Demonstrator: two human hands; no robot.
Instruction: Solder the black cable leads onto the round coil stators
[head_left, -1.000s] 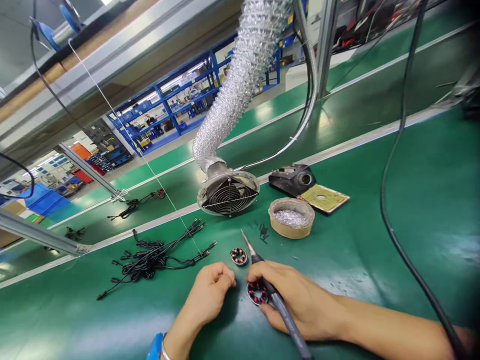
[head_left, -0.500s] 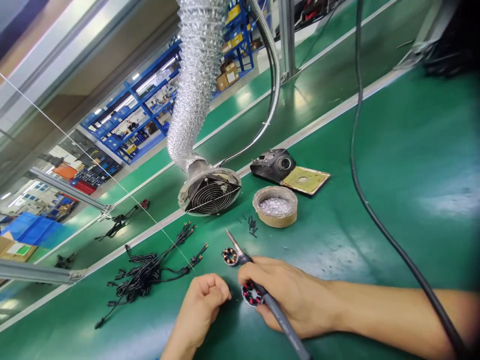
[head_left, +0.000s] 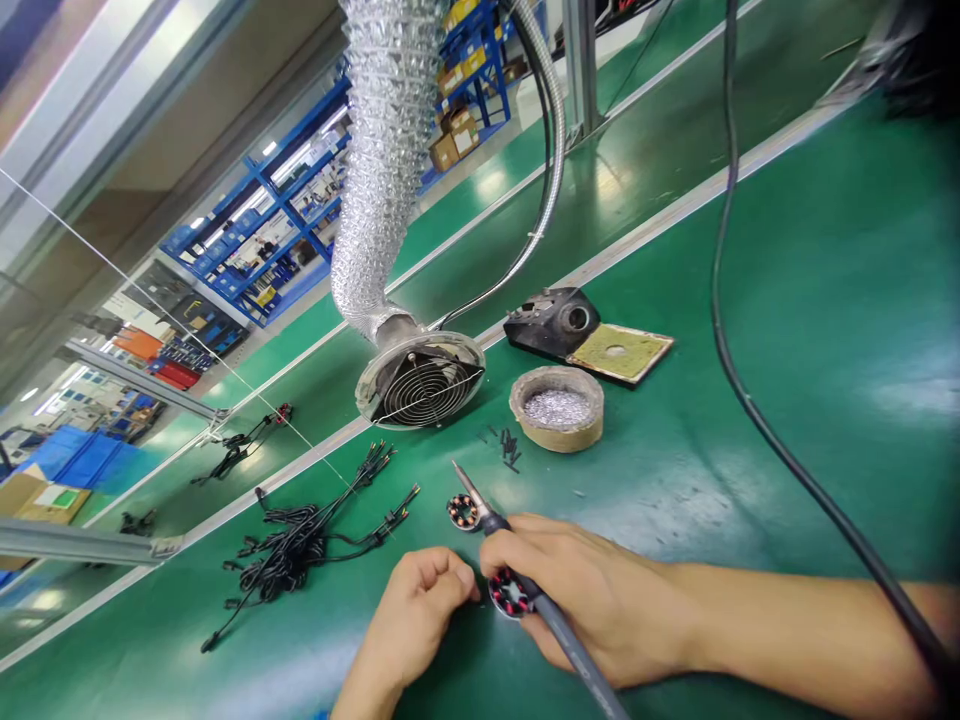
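My right hand [head_left: 600, 600] is closed around a soldering iron [head_left: 568, 642], its bare metal tip pointing up and away over the bench. The same hand's fingers also grip a small round motor stator [head_left: 501, 602] with red windings, below the iron. Just left of it my left hand [head_left: 427, 612] is closed, thumb pressed against the curled fingers; whatever may be pinched there is hidden. A second stator [head_left: 455, 514], with copper-coloured windings, lies on the green bench beside the iron's tip.
Black cables [head_left: 281, 560] with stripped ends lie at the left. Beyond the hands are short black tube pieces [head_left: 510, 450], a round tub [head_left: 562, 437] of silvery bits and an iron stand [head_left: 551, 325] with a yellow sponge [head_left: 622, 352]. A fume extractor [head_left: 427, 385] hangs behind; a black cord [head_left: 731, 340] crosses at right.
The view has turned, so the bench and its things appear further left than a second ago. Both hands keep nearly the same pose, and the right still grips the soldering iron and stator.
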